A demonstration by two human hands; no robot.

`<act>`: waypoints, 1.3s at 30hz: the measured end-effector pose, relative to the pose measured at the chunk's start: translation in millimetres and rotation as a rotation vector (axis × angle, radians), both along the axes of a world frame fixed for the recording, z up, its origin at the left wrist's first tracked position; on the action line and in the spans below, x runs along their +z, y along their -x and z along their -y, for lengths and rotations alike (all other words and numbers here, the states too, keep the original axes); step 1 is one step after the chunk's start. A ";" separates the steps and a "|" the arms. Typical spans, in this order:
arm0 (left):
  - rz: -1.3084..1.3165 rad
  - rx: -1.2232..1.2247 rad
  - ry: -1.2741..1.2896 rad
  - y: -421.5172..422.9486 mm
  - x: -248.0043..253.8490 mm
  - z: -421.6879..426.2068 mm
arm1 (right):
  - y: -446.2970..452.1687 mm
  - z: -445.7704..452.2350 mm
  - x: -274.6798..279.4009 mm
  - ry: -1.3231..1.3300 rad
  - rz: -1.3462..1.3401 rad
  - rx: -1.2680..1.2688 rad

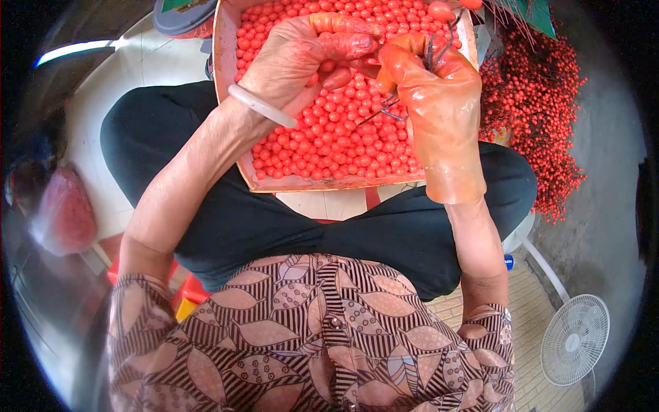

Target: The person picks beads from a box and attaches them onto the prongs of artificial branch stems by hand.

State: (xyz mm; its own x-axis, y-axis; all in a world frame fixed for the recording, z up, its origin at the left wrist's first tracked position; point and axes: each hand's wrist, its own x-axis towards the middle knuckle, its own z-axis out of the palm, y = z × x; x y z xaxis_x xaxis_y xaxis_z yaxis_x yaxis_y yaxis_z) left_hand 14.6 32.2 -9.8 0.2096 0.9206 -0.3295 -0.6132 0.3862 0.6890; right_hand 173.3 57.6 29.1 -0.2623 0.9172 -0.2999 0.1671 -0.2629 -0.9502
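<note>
My right hand [439, 93], in a stained, translucent orange rubber glove, is closed around thin dark stems [449, 42]. Their ends poke out above the fist and below the fingers, over the box. My left hand [295, 58] is bare, with red-stained fingers and a pale bangle [262, 106] at the wrist. Its thumb and fingers are pinched together beside the right fingertips; what they hold is hidden. Both hands are above a shallow box [329, 184] full of small round red berries [336, 134]. Larger red balls [441, 11] show just beyond the right hand.
Bunches of red berries on thin stems [535, 123] are heaped on the floor to the right. A white fan [575, 340] stands at lower right. At left are a clear bag of something red [65, 213] and a dark lidded container [184, 19]. My crossed legs [240, 226] flank the box.
</note>
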 end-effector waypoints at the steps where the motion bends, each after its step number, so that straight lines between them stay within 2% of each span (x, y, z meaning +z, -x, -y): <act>1: 0.017 -0.005 -0.023 -0.5 0.5 -0.9 | -0.4 -1.8 -0.8 -0.001 -0.048 -0.011; 3: -0.039 0.002 -0.035 -0.6 7.4 2.0 | 3.2 -2.7 -3.2 0.018 -0.164 -0.013; 4: -0.057 -0.005 -0.051 -4.2 7.6 -0.7 | 2.6 -6.0 -2.7 0.025 -0.144 -0.005; 5: -0.132 0.053 0.053 -5.3 -1.7 -4.2 | 2.3 -10.0 1.3 0.032 -0.125 0.012; 6: -0.079 0.079 0.038 -6.9 -1.2 -4.7 | 1.4 -12.8 4.1 0.038 -0.106 0.028; 8: 0.033 0.114 -0.010 -11.3 2.9 -12.4 | -4.6 -15.7 3.3 -0.059 -0.113 0.111; 9: -0.103 0.151 0.027 -7.6 1.8 -13.3 | -7.9 -17.6 5.4 -0.133 -0.110 0.138; 10: -0.085 0.163 0.044 -5.3 3.7 -8.3 | -10.1 -16.4 4.8 -0.191 -0.117 0.162; 14: -0.056 0.130 -0.034 -2.4 5.4 -12.7 | -25.2 -23.6 8.4 0.286 -0.355 0.119; 16: -0.068 0.136 0.041 -4.2 9.7 -5.6 | -24.4 -18.7 13.0 0.252 -0.341 0.052; 17: -0.028 0.084 0.011 -1.3 12.8 -6.2 | -23.7 -17.5 11.6 0.243 -0.335 0.027; 25: -0.044 0.162 0.049 5.9 15.5 -1.9 | -13.6 -16.3 10.9 0.286 -0.405 -0.190; 29: -0.061 0.139 0.057 6.8 20.3 0.3 | -14.7 -17.0 8.5 0.284 -0.369 -0.109; 32: 0.045 0.093 0.059 12.7 19.1 3.6 | -9.0 -9.9 15.3 0.303 -0.290 -0.032; 39: -0.122 -0.074 0.107 7.2 23.6 -0.9 | -11.3 -5.3 11.8 0.346 -0.202 0.270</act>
State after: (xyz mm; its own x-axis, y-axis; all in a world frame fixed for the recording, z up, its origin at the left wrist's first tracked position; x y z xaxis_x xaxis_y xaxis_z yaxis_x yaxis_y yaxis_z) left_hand 7.3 33.1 13.8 0.2279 0.8624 -0.4520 -0.4951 0.5024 0.7089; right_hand 184.6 62.9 40.9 -0.5618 0.6633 -0.4944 0.0945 -0.5422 -0.8349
